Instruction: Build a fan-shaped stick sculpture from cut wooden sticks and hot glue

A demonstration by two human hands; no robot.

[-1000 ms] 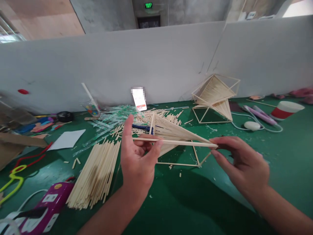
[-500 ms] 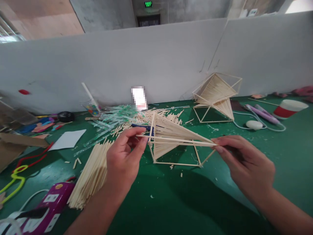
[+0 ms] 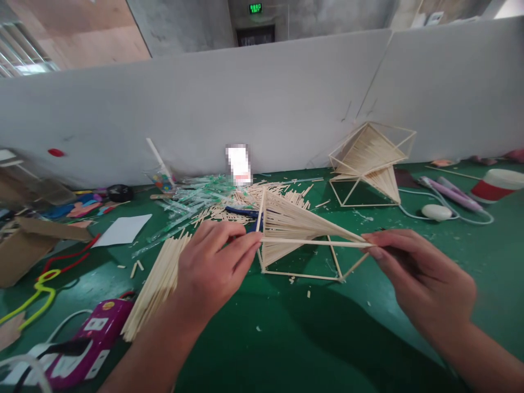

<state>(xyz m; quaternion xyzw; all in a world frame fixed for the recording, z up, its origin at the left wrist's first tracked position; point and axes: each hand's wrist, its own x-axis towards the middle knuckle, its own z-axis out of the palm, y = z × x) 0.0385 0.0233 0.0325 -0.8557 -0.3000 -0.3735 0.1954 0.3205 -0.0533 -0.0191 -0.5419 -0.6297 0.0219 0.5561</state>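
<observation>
A thin wooden stick (image 3: 315, 242) is held level between both hands, over a stick-built frame (image 3: 298, 240) that stands on the green table. My left hand (image 3: 213, 267) pinches the stick's left end beside the frame's upright corner. My right hand (image 3: 421, 278) pinches its right end at the frame's far corner. A bundle of long sticks (image 3: 158, 286) lies just left of my left hand.
Two finished stick frames (image 3: 370, 161) are stacked at the back right by the grey partition. A purple glue gun (image 3: 88, 344) and cables lie front left, a cardboard box (image 3: 28, 245) at far left. Short stick offcuts and clear wrappers (image 3: 192, 199) litter the middle back. A red-and-white cup (image 3: 497, 185) is at right.
My left hand turned palm-down and slid right along the stick to the frame's corner. The stick now lies against the frame. The view shifted slightly.
</observation>
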